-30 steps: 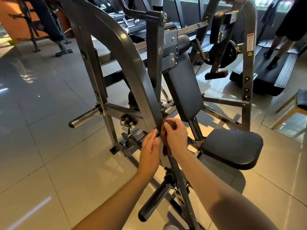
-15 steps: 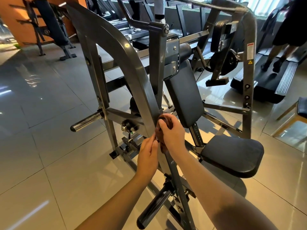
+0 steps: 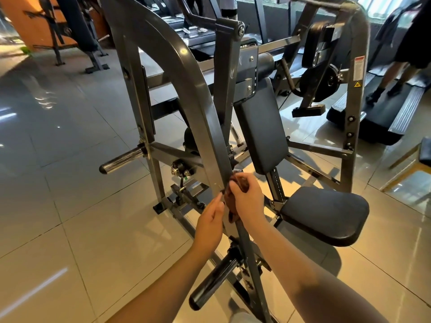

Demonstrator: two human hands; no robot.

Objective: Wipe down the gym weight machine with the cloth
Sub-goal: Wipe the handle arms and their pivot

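The right hand (image 3: 248,201) curls round a dark brown cloth (image 3: 232,206) wrapped on the weight machine's slanted frame bar (image 3: 200,108) at centre frame, the left hand (image 3: 208,226) straight-fingered just beside it, perhaps steadying the cloth, so the wipe looks barely partway, with back pad (image 3: 261,127) and seat pad (image 3: 324,213) likely left.

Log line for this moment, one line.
right hand: grips cloth against frame bar | left hand: fingers straight, beside bar

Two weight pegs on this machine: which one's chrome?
The upper peg, jutting left from the frame upright. The lower peg, nearer the camera, is black.
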